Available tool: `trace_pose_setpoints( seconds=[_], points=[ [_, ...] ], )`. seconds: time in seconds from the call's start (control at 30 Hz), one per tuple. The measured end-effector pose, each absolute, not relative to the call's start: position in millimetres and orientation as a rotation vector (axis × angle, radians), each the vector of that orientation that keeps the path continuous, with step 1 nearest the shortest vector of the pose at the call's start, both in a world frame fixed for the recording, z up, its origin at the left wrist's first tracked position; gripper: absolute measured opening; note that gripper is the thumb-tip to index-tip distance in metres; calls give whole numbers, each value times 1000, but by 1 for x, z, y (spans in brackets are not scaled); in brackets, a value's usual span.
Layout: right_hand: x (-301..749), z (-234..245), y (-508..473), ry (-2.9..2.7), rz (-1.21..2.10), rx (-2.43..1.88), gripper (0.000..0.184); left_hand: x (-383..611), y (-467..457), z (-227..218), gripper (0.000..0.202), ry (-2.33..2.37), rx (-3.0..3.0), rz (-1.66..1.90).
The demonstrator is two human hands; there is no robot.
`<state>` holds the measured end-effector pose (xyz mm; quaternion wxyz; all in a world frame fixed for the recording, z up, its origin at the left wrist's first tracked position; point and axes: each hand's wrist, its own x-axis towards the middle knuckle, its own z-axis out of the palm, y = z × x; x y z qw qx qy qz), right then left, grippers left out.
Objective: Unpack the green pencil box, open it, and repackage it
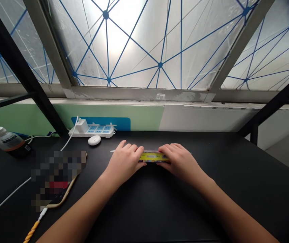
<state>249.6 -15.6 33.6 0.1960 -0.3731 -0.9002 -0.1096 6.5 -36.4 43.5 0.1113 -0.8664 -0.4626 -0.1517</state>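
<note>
Both hands meet around a slim, yellow printed box (153,157) at the middle of the black desk. My left hand (127,157) grips its left end, thumb along the near side and fingers over the top. On the right end, my right hand (179,158) has a matching grip. A thin pale edge (112,151) sticks out past my left hand, and a short bit shows beyond the right one; what it belongs to is hidden. The fingers cover both ends of the box.
A phone-like device (58,182), partly pixelated, lies on the left with a cable plugged in. Behind it are a white power strip (96,130), a small white round case (94,140) and a bottle (6,140). Black frame bars (268,104) flank the desk (235,189) below a window.
</note>
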Motion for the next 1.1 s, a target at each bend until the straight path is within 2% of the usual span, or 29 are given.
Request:
trace_pose_setpoints(
  seconds=[0.27,0.47,0.53,0.67,0.83,0.97,1.1],
  points=[
    [237,31,-28,-2598,-197,-1016,32,9,-42,49,43,-1328,-2589,-387],
    [226,19,-34,-2681,-141,-979,56,16,-45,44,24,-1286,-2657,-376],
    [222,14,-36,-2708,-114,-977,64,18,-45,40,25,-1280,-2664,-364],
    [215,7,-40,-2761,9,-943,79,13,-40,28,51,-1430,-2608,-411],
    [213,2,-37,-2778,57,-913,80,0,-29,10,94,-1631,-2654,-345],
    [220,10,-33,-2833,165,-966,79,-4,-26,9,105,-1694,-2723,-323],
    [236,30,-30,-2890,284,-1080,66,-4,-27,14,109,-1732,-2719,-311]
  ],
)
